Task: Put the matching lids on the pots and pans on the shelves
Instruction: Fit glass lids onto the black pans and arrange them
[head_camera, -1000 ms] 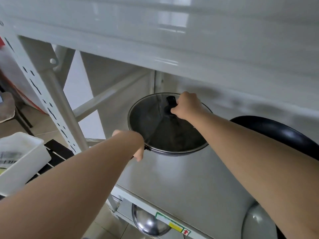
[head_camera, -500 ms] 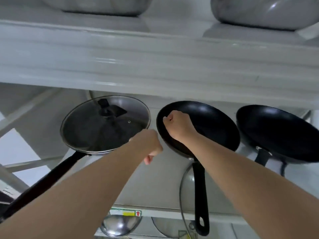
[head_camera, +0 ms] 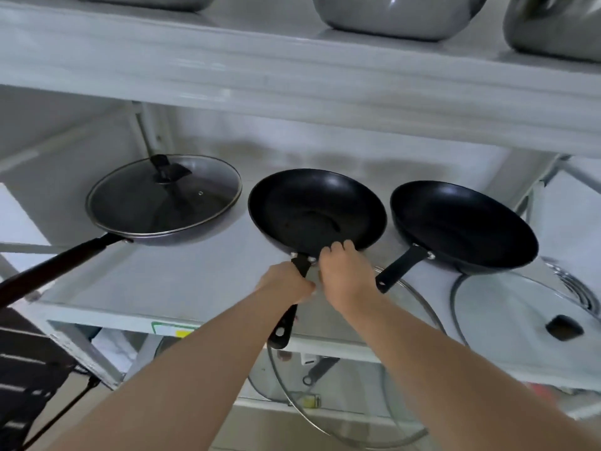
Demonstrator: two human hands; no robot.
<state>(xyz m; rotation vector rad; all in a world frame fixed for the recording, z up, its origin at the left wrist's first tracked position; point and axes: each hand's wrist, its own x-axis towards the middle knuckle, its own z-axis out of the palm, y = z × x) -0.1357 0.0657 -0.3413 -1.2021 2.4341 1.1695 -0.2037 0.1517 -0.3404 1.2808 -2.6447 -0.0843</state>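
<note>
Left hand wrapped round middle pan handle, right hand fingers hooked on its near rim; pan mid-shelf, unlidded. Next: fetch matching glass lid lying just right

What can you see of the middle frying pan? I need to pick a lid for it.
The middle frying pan is round, black and glossy, seemingly non-stick, with sloped walls and no lid. It sits upright on the white shelf between the lidded pan and another bare pan. Its black handle, riveted at the rim with a hanging hole at the end, points toward the viewer over the shelf edge. The left hand grips the handle; the right hand touches the near rim.
</note>
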